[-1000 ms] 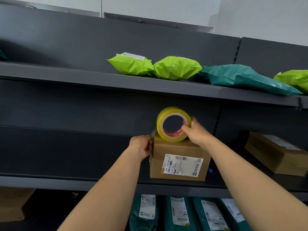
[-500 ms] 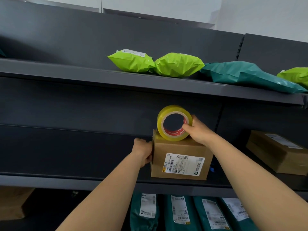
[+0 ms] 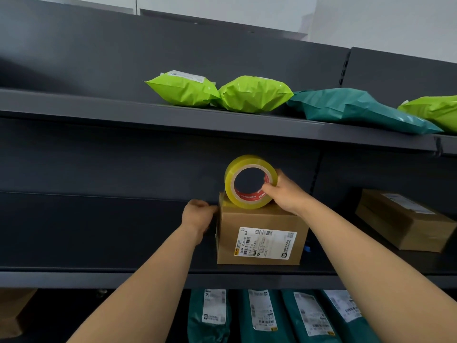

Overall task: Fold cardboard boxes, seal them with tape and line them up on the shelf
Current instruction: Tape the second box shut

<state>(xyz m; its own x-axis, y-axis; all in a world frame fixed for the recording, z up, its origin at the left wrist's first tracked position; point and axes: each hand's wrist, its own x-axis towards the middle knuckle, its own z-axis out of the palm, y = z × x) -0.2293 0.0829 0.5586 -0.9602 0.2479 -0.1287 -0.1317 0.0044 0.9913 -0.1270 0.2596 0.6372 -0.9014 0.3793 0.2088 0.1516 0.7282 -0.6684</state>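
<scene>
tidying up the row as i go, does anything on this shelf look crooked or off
The cardboard box at the far right of the middle shelf sits turned at an angle to the shelf's front edge, while the centre box under the tape roll, which the right hand grips, sits square. Nothing looks spilled or damaged.

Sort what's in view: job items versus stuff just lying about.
Job: tape roll, held by the right hand; cardboard box under it, left hand at its side; middle shelf.
Lying about: lime mailers, teal mailer above; second box at right (perhaps already done); teal mailers below.
</scene>
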